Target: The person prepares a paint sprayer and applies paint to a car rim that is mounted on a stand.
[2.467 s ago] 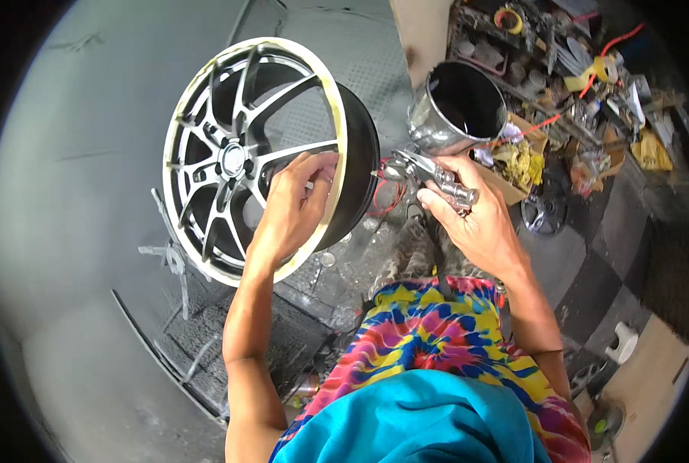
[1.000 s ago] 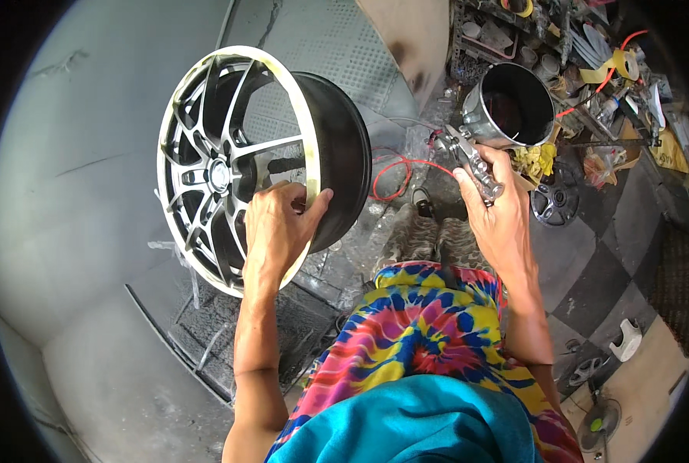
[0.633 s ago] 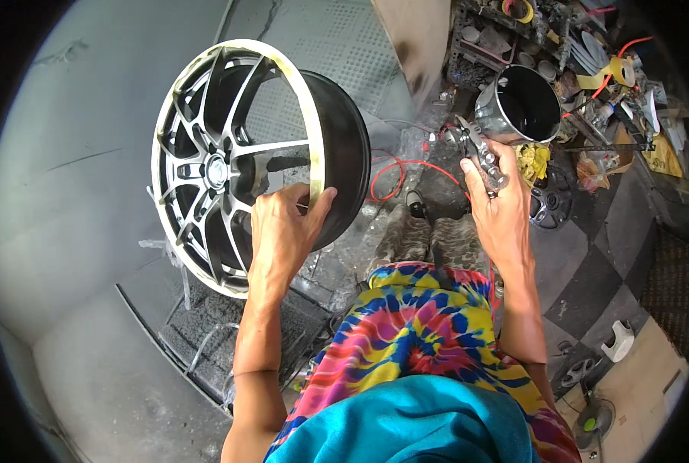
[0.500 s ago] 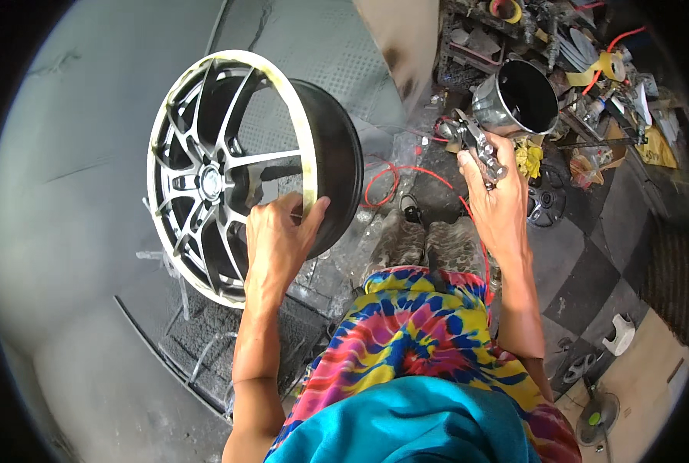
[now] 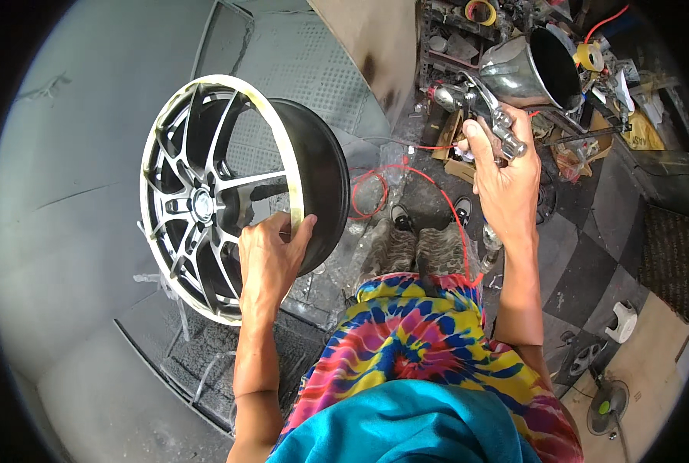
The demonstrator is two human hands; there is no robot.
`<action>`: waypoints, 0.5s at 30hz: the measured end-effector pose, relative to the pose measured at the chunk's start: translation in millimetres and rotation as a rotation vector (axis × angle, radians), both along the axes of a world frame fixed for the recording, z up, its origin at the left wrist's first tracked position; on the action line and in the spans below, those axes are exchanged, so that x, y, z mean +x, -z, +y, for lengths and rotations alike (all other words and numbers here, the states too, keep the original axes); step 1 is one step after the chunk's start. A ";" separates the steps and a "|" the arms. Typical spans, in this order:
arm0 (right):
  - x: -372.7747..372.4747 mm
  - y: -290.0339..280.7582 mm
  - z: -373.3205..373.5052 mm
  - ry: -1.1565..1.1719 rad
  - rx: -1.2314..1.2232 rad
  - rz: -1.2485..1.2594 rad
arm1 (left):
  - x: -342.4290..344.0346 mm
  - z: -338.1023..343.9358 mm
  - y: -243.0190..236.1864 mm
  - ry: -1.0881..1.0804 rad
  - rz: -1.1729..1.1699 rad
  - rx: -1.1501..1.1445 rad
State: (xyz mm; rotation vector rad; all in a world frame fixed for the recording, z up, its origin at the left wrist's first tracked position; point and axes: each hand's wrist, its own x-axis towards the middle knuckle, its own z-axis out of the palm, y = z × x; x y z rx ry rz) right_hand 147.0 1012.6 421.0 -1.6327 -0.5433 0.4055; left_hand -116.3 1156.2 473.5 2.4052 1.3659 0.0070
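A silver-spoked car wheel rim (image 5: 203, 203) with a dark barrel and a pale yellow outer lip stands on the left. My left hand (image 5: 269, 258) grips that lip at its near right part, fingers curled inside and thumb on the outer side. On the right, my right hand (image 5: 508, 189) is wrapped round a metal spray gun (image 5: 492, 116), whose nozzle end points left toward the wheel. A large shiny metal cup (image 5: 510, 71) sits on the gun, tilted, its dark opening facing right. The gun is apart from the wheel.
A red hose (image 5: 371, 174) loops across the floor near my feet. Cluttered shelving at the back right holds a yellow tape roll (image 5: 589, 56) among tools and scraps. A cardboard box (image 5: 458, 168) lies below. A fan (image 5: 608, 407) and a white plastic piece (image 5: 622, 322) are at the lower right.
The spray gun has risen and turned, its cup now tipping further to the right. The wheel appears slightly lower and further left, with my left hand still on it. The view has shifted a little.
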 end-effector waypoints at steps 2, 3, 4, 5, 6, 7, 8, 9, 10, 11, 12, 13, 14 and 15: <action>-1.7 -5.0 -3.0 0.006 -0.006 0.059 | -1.5 -0.6 1.7 0.026 -0.032 0.030; -2.0 -5.7 -4.1 0.004 -0.018 0.044 | -0.5 -1.2 0.2 0.003 -0.038 0.001; -2.6 -5.9 -5.1 0.001 -0.031 0.028 | 0.4 -1.9 -1.3 -0.021 -0.043 -0.028; -4.5 -5.2 -5.6 -0.003 -0.032 0.032 | 0.6 -1.8 -3.3 -0.025 -0.039 -0.029; -6.3 -4.2 -6.0 -0.006 -0.026 0.046 | 1.5 -0.7 -5.0 -0.036 -0.048 -0.047; -8.3 -3.3 -6.6 -0.010 -0.021 0.060 | 2.1 0.8 -5.1 -0.049 -0.058 -0.065; -11.8 -2.3 -7.8 -0.019 -0.018 0.072 | 1.2 2.1 -4.6 -0.058 -0.046 -0.061; -14.5 -2.6 -10.0 -0.050 -0.047 0.063 | 1.5 4.0 -2.8 -0.017 -0.128 -0.018; -18.0 -3.4 -11.5 -0.081 -0.075 0.054 | 1.7 6.7 -1.5 0.025 -0.210 0.026; -22.3 -4.7 -12.3 -0.091 -0.073 0.067 | 2.3 10.3 -2.8 0.063 -0.246 0.046; -26.5 -6.5 -13.4 -0.135 -0.072 0.065 | 0.5 14.2 -2.2 0.054 -0.232 0.049; -31.3 -7.9 -14.6 -0.161 -0.079 0.071 | -1.8 17.7 -1.5 -0.050 -0.261 -0.086; -36.0 -8.7 -15.9 -0.185 -0.089 0.075 | -3.3 20.9 0.4 -0.152 -0.294 -0.224; -41.0 -9.5 -16.8 -0.210 -0.098 0.079 | -4.4 22.9 1.7 -0.158 -0.284 -0.222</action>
